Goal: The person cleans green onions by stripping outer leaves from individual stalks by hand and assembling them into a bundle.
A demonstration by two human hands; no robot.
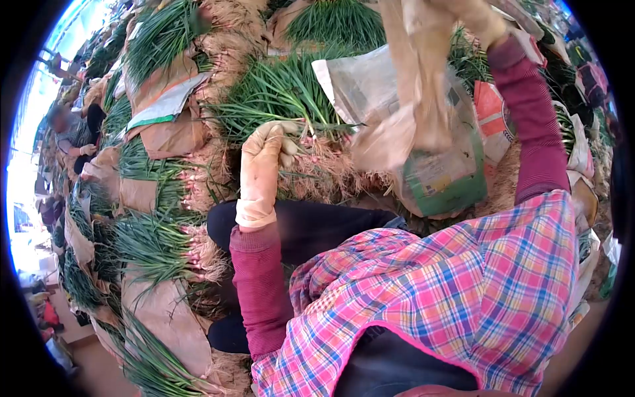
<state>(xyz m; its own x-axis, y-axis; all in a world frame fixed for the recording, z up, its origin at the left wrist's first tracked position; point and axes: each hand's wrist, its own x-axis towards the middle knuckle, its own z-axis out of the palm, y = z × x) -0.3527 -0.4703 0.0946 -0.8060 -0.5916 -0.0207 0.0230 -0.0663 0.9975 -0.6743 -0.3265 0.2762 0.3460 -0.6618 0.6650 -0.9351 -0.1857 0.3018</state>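
Observation:
My left hand point(271, 144), in a pale glove, is closed around the lower stems of some green onions point(281, 92); their leaves point up and away, and pinkish bulbs with tangled roots show beside the fingers. At the top right, my right hand point(473, 21), also gloved, grips a brown sheet point(423, 86) that hangs down, blurred by motion. Part of this sheet passes in front of a white and green sack point(443, 178).
Bunches of green onions point(155, 245) lie in rows on the left, with brown sheets point(165, 317) among them. A folded white and green sack point(165, 102) rests at the upper left. Another person point(76, 135) sits at the far left.

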